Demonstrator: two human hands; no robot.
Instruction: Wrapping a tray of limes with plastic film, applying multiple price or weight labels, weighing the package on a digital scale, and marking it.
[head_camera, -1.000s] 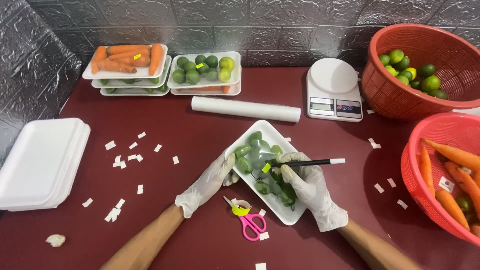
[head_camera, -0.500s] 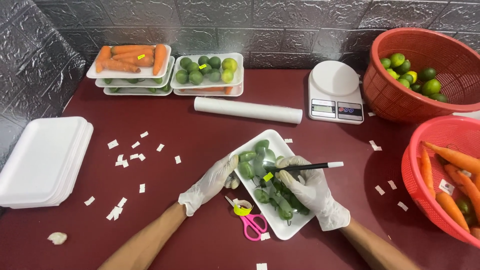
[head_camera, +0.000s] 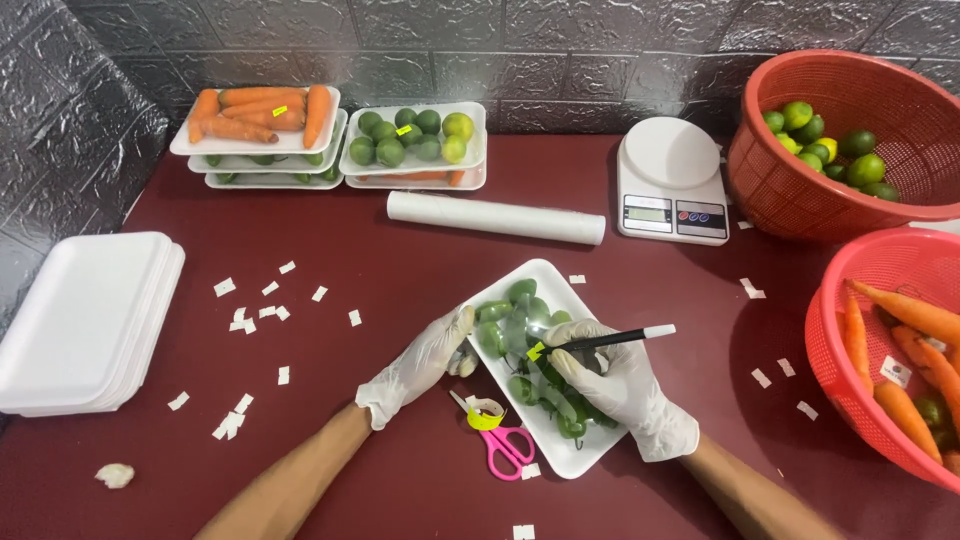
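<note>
A wrapped white tray (head_camera: 560, 440) bearing a small yellow label (head_camera: 536, 351) sits centre; more wrapped trays (head_camera: 412, 140) (yellow-labelled) stand at back left, the scale's grey screen (head_camera: 648, 213) to their right.

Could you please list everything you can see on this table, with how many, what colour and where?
wrapped tray of green peppers: one, white tray, centre front, under both hands
yellow sticker: one, on the wrap at the pen tip
pen: one, black with white cap, in the right hand
scissors: one pair, pink, beside the tray
tape roll: one, yellow, on the scissors
film roll: one, white, centre
kitchen scale: one, white, back right
baskets: two, red, right; limes behind, carrots in front
packed trays: two stacks, carrots and limes on top, back left
empty foam trays: one stack, white, left
paper scraps: many, white, scattered
left hand: white glove, on the tray's edge
right hand: white glove, holding the pen
</note>
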